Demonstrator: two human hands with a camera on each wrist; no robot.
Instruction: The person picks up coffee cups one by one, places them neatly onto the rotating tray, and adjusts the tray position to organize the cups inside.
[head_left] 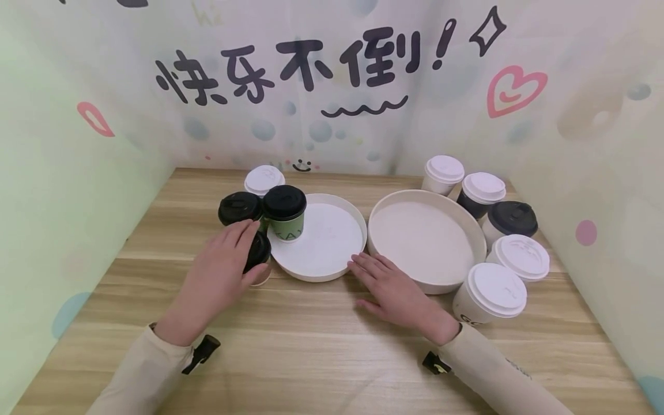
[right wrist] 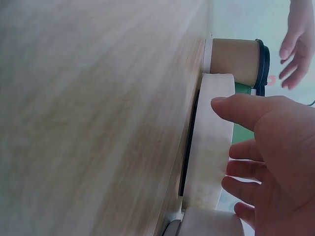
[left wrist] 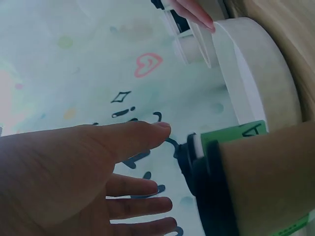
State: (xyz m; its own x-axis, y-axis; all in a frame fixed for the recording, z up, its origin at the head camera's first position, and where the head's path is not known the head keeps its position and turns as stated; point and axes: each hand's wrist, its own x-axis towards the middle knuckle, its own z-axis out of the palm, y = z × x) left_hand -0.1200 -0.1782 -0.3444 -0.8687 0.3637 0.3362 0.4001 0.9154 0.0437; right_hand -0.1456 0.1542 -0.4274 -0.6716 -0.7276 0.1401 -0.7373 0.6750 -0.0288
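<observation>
My left hand [head_left: 215, 279] hovers with extended fingers over a brown paper cup with a black lid [head_left: 259, 252], partly hiding it. In the left wrist view, the thumb and fingers [left wrist: 142, 206] are spread, with nothing between them. A green cup with a black lid [head_left: 288, 227] stands at the left side of a white round tray [head_left: 317, 278]. Another black-lidded cup [head_left: 240, 206] is beside it. My right hand [head_left: 391, 291] has its fingertips right at the white tray's front right rim, its fingers relaxed and its palm holding nothing.
A beige round tray [head_left: 441, 286] adjoins the white one on the right. Several lidded cups line its right side, among them a white-lidded cup [head_left: 490, 294] at the front and a black-lidded one [head_left: 512, 219]. Another white-lidded cup [head_left: 264, 180] stands at the back left.
</observation>
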